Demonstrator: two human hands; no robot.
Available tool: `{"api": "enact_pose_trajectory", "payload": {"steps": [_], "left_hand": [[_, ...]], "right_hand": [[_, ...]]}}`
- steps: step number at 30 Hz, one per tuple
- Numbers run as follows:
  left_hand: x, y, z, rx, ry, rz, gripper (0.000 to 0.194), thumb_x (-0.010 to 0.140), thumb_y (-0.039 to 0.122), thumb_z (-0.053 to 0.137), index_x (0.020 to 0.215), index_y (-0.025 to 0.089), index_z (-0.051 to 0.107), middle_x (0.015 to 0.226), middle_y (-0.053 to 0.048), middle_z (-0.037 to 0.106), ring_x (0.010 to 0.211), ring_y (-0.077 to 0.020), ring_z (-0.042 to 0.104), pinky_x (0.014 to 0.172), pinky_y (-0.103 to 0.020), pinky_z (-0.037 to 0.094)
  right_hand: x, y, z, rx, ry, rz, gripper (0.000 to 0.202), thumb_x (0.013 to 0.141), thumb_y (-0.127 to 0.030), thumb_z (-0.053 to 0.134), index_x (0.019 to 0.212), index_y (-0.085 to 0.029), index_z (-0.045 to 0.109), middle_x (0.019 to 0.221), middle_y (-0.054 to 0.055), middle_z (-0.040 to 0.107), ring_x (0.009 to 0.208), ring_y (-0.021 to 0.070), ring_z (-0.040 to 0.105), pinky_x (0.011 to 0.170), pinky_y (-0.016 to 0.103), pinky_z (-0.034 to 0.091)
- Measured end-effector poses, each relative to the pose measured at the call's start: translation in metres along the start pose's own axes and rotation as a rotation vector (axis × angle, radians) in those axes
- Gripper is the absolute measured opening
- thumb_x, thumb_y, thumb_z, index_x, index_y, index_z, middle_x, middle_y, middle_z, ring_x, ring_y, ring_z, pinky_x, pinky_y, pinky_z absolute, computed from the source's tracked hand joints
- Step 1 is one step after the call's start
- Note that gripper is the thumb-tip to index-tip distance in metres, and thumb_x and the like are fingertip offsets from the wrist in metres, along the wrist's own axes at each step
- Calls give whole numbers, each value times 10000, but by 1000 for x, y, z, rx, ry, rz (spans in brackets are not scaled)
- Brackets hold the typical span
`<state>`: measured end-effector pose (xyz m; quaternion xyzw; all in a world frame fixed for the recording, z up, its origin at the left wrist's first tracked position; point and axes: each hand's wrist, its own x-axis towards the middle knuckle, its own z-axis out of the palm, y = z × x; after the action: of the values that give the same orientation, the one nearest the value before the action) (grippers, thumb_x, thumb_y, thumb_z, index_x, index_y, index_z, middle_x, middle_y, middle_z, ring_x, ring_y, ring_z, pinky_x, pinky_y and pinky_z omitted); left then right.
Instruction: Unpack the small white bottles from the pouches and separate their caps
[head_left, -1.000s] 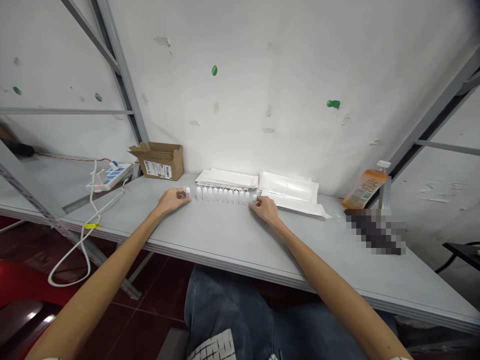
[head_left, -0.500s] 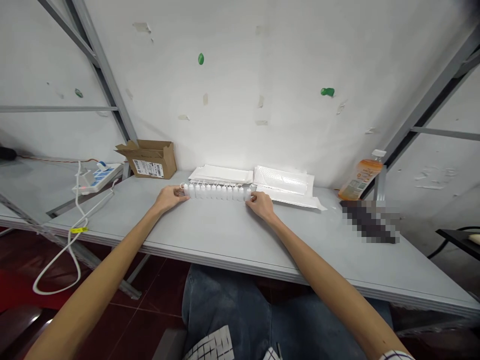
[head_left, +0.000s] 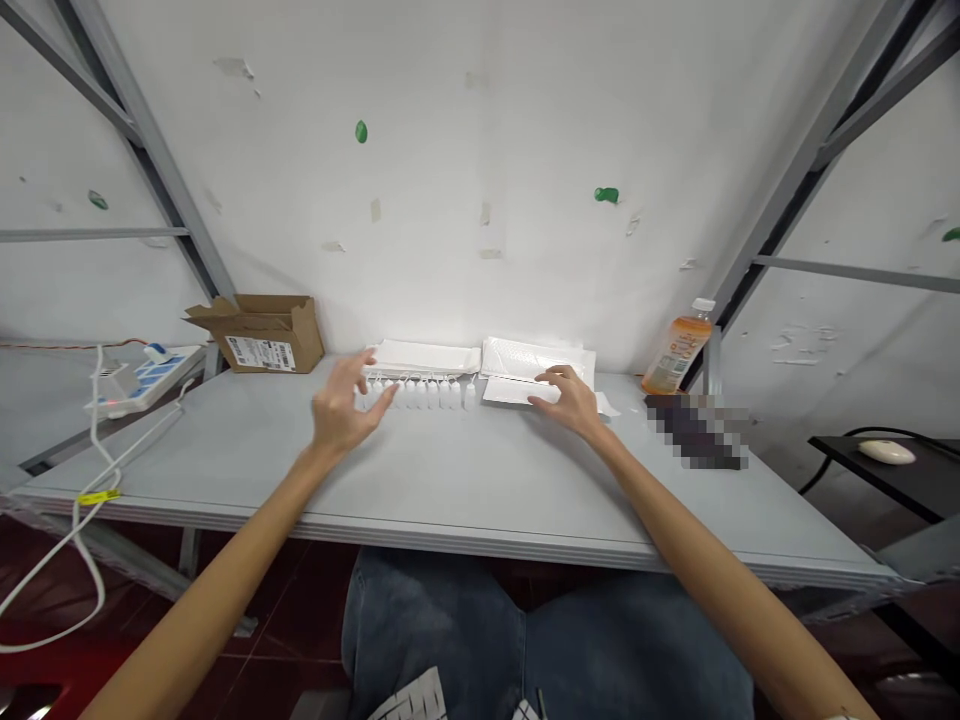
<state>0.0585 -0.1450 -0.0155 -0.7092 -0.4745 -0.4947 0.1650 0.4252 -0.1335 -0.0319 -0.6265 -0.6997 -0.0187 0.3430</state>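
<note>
Several small white dropper bottles (head_left: pixel 433 394) stand upright in a row on the grey table (head_left: pixel 465 470). My left hand (head_left: pixel 346 405) is at the row's left end, fingers apart, and hides some of the bottles there; I see nothing held in it. To the right of the row, my right hand (head_left: pixel 568 400) hovers in front of the white bubble mailers (head_left: pixel 517 357) with thumb and fingers spread and nothing between them. A second stack of white mailers (head_left: pixel 427 357) lies behind the bottles.
An open cardboard box (head_left: pixel 274 335) stands at the back left, near a power strip (head_left: pixel 154 380) with a white cable. An orange drink bottle (head_left: pixel 679 350) leans at the back right, behind a dark blurred item (head_left: pixel 694 432). A white mouse (head_left: pixel 886 452) rests on a black shelf.
Both hands have let go of the end bottles of the row. My right hand has moved right to the mailers, and my left hand has lifted and opened. The view has shifted right.
</note>
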Motion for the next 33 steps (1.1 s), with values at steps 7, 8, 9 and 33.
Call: {"api": "enact_pose_trajectory", "payload": {"steps": [7,8,9,33], "left_hand": [[0,99,82,-44,-337,566,290,986,299,399,1026,180,659,756,-54,667,680,-155,622,566,-252,410],[-2,111,94,-43,-396,615,303,991,278,372,986,174,657,729,-53,647,670,-155,615,556,-253,401],[-4,123,105,-44,-430,644,308,991,266,358,958,167,648,734,-59,638,671,-160,610,548,-257,399],[-14,149,141,-161,-376,621,355,900,174,459,1217,145,615,1255,-184,584,1151,-307,548,896,-446,476]], "right_hand": [[-6,63,-11,-110,-87,31,431,735,-463,755,1085,-217,708,1197,98,643,1153,272,566,934,365,444],[-6,66,-11,-114,-113,21,464,725,-475,763,1105,-216,702,1207,99,646,1161,275,565,960,373,434],[-6,67,-11,-116,-139,6,500,715,-483,770,1133,-218,693,1226,99,645,1175,279,562,981,380,424],[-5,54,-48,-186,-71,263,412,736,-302,609,1119,-263,754,1011,36,758,950,261,657,724,296,433]]}}
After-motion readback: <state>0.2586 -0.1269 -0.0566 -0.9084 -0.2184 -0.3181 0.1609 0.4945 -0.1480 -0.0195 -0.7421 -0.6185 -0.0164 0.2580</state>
